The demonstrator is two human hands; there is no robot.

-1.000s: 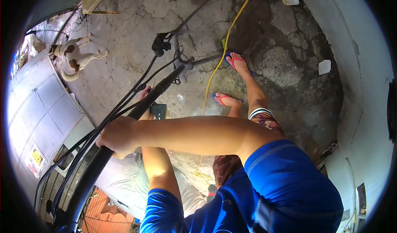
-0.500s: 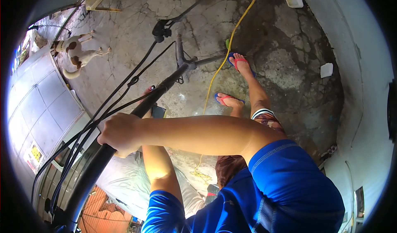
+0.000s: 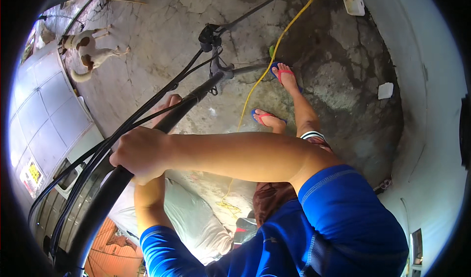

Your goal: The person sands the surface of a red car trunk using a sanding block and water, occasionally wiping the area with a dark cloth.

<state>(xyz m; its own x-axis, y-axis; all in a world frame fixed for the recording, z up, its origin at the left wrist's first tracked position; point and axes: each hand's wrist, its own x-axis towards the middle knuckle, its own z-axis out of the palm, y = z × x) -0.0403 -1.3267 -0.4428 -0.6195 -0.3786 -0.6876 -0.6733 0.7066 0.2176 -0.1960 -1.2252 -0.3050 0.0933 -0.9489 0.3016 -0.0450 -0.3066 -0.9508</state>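
Note:
My right hand (image 3: 140, 154) grips a long black metal tube (image 3: 98, 213) that runs diagonally up to a joint (image 3: 221, 73) of what looks like a bike frame. Several black cables (image 3: 95, 154) run alongside it, linked to a black fitting (image 3: 208, 36) near the upper end. Beyond the tube, my left hand (image 3: 167, 107) is partly hidden; its fingers show curled beside the cables, and what they hold is hidden. The left forearm passes beneath the right one.
A yellow cord (image 3: 257, 80) crosses the cracked concrete by my sandalled feet (image 3: 289, 80). A brown-and-white dog (image 3: 98, 56) stands at left beside silver panels (image 3: 39, 105). A pale wall (image 3: 427, 120), white trays (image 3: 353, 2) and a pale cloth-like bundle (image 3: 196, 218) are around me.
My left hand and arm have shifted up and left behind the tube. The dark flat object seen beside that hand earlier is out of sight. The black fitting has moved to the right.

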